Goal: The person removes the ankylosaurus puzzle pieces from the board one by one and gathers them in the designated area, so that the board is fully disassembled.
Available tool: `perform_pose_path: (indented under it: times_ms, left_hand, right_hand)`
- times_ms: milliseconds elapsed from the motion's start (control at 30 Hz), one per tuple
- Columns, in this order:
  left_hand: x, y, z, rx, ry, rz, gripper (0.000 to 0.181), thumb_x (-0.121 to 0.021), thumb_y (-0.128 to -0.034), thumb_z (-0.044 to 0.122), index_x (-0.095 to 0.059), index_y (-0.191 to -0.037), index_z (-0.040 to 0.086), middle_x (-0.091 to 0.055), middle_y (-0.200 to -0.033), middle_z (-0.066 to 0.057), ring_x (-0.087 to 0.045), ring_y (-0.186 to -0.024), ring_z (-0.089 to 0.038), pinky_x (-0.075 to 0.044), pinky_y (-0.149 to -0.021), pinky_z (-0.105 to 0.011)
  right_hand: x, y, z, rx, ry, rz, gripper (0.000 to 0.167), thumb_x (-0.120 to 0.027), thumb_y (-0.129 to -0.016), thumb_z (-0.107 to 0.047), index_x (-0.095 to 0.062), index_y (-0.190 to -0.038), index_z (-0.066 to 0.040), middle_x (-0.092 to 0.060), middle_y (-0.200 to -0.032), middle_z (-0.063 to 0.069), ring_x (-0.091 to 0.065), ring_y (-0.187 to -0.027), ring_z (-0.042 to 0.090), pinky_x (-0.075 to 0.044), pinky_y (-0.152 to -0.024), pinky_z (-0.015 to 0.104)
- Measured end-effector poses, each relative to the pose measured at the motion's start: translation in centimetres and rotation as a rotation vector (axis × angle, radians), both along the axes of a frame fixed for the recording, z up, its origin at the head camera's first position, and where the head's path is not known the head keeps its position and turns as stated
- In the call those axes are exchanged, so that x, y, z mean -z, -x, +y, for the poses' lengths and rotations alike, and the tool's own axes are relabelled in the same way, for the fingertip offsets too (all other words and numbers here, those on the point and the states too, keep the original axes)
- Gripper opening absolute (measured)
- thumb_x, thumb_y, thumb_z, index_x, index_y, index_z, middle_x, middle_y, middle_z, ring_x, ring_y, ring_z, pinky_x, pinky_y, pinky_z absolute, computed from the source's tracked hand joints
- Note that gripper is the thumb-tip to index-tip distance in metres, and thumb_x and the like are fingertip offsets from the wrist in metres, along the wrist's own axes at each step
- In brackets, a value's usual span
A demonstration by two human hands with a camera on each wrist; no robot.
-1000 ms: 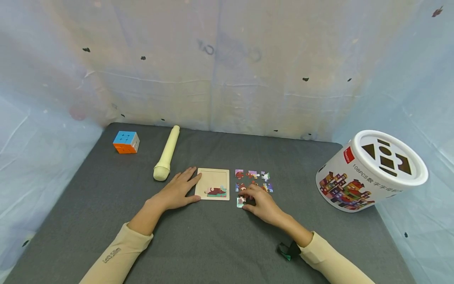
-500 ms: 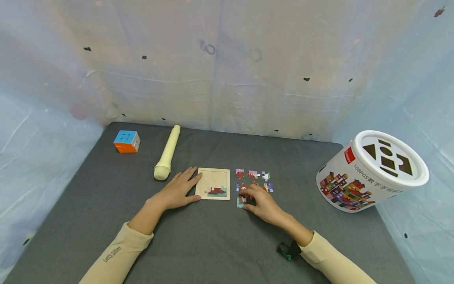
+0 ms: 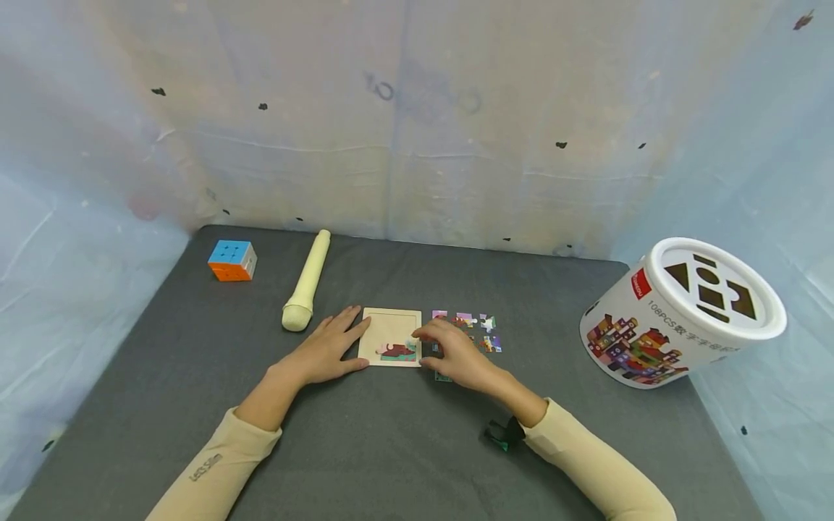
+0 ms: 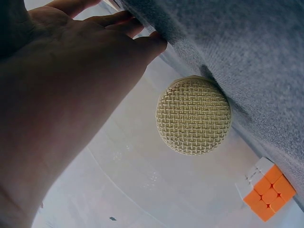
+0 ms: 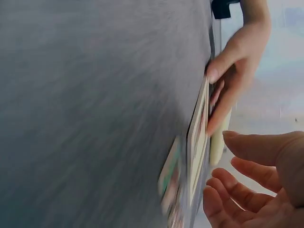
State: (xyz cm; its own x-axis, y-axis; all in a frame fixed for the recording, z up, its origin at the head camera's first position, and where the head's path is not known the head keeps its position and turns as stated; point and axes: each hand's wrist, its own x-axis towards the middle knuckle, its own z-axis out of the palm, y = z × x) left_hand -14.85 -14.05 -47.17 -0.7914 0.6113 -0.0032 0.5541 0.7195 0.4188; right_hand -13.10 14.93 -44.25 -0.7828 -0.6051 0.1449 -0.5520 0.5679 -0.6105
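Note:
A wooden puzzle tray lies mid-table, with joined picture pieces in its lower right part. My left hand rests at its left side, fingers spread and thumb by the lower left corner. At the tray's right edge hovers my right hand. In the right wrist view, the right hand's thumb and bent fingers stand apart, with nothing visible between them. Loose jigsaw pieces lie in rows right of the tray, some hidden under the right hand. One loose piece shows beside the tray in the right wrist view.
A pale yellow toy microphone lies beyond my left hand, its mesh head towards me. A Rubik's cube sits at the far left. The white block bucket stands at the right. Dark grey cloth covers the table.
My right hand has moved left from the loose pieces to the tray's right edge. My left hand and the tray have stayed in place.

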Motion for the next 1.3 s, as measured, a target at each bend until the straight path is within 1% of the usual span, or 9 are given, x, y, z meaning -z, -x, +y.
perform_pose_path:
  times_ms: [100, 133, 367, 467, 567, 700, 867, 1167, 1300]
  left_hand:
    - [0.0, 0.0, 0.1, -0.001, -0.002, -0.001, 0.078, -0.068, -0.0946, 0.041, -0.036, -0.154, 0.001, -0.023, -0.159, -0.027, -0.021, -0.147, -0.044, -0.02, -0.114, -0.064]
    - [0.0, 0.0, 0.1, -0.002, -0.002, 0.0, 0.078, -0.068, -0.0946, 0.041, -0.036, -0.154, 0.001, -0.023, -0.159, -0.027, -0.021, -0.147, -0.044, -0.021, -0.114, -0.064]
    - [0.1, 0.0, 0.1, -0.001, -0.002, 0.008, 0.077, -0.068, -0.0947, 0.041, -0.037, -0.153, 0.001, -0.024, -0.159, -0.028, -0.023, -0.146, -0.044, -0.022, -0.113, -0.064]
    - [0.1, 0.0, 0.1, 0.001, -0.002, 0.006, 0.077, -0.068, -0.0948, 0.04, -0.037, -0.153, 0.001, -0.024, -0.159, -0.028, -0.022, -0.147, -0.044, -0.022, -0.113, -0.064]
    - [0.1, 0.0, 0.0, 0.001, -0.001, 0.003, 0.077, -0.068, -0.0951, 0.04, -0.037, -0.154, 0.001, -0.024, -0.159, -0.028, -0.022, -0.147, -0.044, -0.022, -0.113, -0.065]
    - [0.1, 0.0, 0.0, 0.0, -0.002, 0.004, 0.077, -0.068, -0.0951, 0.041, -0.037, -0.153, 0.001, -0.025, -0.158, -0.028, -0.023, -0.146, -0.044, -0.022, -0.113, -0.065]
    - [0.1, 0.0, 0.0, 0.001, -0.005, 0.003, 0.077, -0.068, -0.095, 0.04, -0.037, -0.153, 0.001, -0.025, -0.158, -0.028, -0.023, -0.147, -0.044, -0.022, -0.113, -0.065]
    - [0.1, 0.1, 0.0, -0.002, -0.004, 0.008, 0.077, -0.068, -0.0947, 0.04, -0.037, -0.153, 0.001, -0.024, -0.159, -0.028, -0.022, -0.147, -0.044, -0.021, -0.114, -0.064]
    - [0.1, 0.1, 0.0, -0.004, -0.001, 0.005, 0.077, -0.068, -0.0951, 0.04, -0.037, -0.154, 0.001, -0.025, -0.159, -0.028, -0.022, -0.147, -0.044, -0.021, -0.114, -0.064]
  right_hand:
    - [0.0, 0.5, -1.7, -0.041, -0.043, -0.013, 0.045, -0.08, -0.086, -0.007, -0.063, -0.126, 0.001, -0.063, -0.114, 0.012, -0.061, -0.101, 0.027, -0.052, -0.084, 0.037]
    - [0.1, 0.6, -2.2, -0.047, -0.055, -0.011, 0.046, -0.08, -0.085, -0.006, -0.063, -0.126, 0.001, -0.063, -0.113, 0.012, -0.061, -0.1, 0.027, -0.052, -0.084, 0.037]
    - [0.6, 1.2, -4.2, -0.027, -0.077, -0.031, 0.05, -0.083, -0.082, -0.005, -0.062, -0.127, 0.0, -0.063, -0.111, 0.013, -0.059, -0.093, 0.023, -0.05, -0.079, 0.035]
    - [0.8, 1.2, -4.5, -0.016, -0.084, -0.042, 0.051, -0.083, -0.081, -0.004, -0.061, -0.128, 0.0, -0.061, -0.111, 0.014, -0.058, -0.093, 0.024, -0.05, -0.079, 0.034]
    - [1.0, 1.1, -4.7, -0.017, -0.081, -0.054, 0.05, -0.082, -0.081, -0.001, -0.061, -0.127, 0.001, -0.06, -0.111, 0.016, -0.058, -0.097, 0.027, -0.05, -0.083, 0.037]
    - [1.1, 0.9, -4.8, -0.016, -0.075, -0.06, 0.049, -0.08, -0.082, 0.001, -0.062, -0.127, 0.001, -0.06, -0.111, 0.016, -0.058, -0.099, 0.027, -0.05, -0.084, 0.039]
    - [1.2, 0.8, -4.9, -0.006, -0.087, -0.058, 0.047, -0.08, -0.082, 0.001, -0.063, -0.126, 0.0, -0.059, -0.11, 0.014, -0.057, -0.097, 0.025, -0.051, -0.083, 0.038]
    - [1.1, 0.9, -5.0, 0.02, -0.103, -0.083, 0.044, -0.08, -0.081, 0.003, -0.067, -0.122, 0.0, -0.056, -0.106, 0.009, -0.053, -0.095, 0.022, -0.049, -0.083, 0.035]
    - [1.1, 0.9, -5.1, 0.017, -0.1, -0.083, 0.043, -0.081, -0.081, 0.003, -0.068, -0.121, 0.0, -0.056, -0.105, 0.008, -0.052, -0.094, 0.021, -0.048, -0.082, 0.035]
